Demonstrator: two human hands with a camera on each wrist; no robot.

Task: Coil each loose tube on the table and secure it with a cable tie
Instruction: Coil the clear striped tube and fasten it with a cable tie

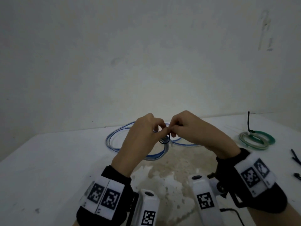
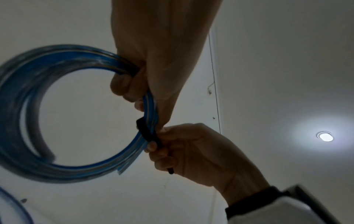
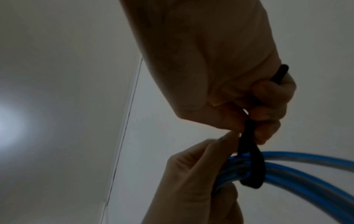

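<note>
A blue tube coil [image 1: 112,142] hangs between my two hands above the white table [image 1: 48,160]. My left hand [image 1: 160,129] grips the bundled loops of the blue coil [image 2: 28,121] with curled fingers [image 2: 122,86]. A black cable tie [image 2: 147,131] is looped round the bundle beside that grip. My right hand [image 1: 175,131] pinches the tie's tail, whose end sticks out past the right hand [image 2: 159,151]. From the right wrist, the tie loop [image 3: 250,163] sits loosely round the blue coil [image 3: 306,166], below my right hand [image 3: 258,121] and against my left hand [image 3: 220,144].
A green and whitish tube coil [image 1: 256,139] with a black tie sticking up lies at the right rear. Spare black ties [image 1: 295,158] lie by the right edge and pale ties [image 1: 234,130] near the green coil. A worn brownish patch [image 1: 164,170] marks the table before me.
</note>
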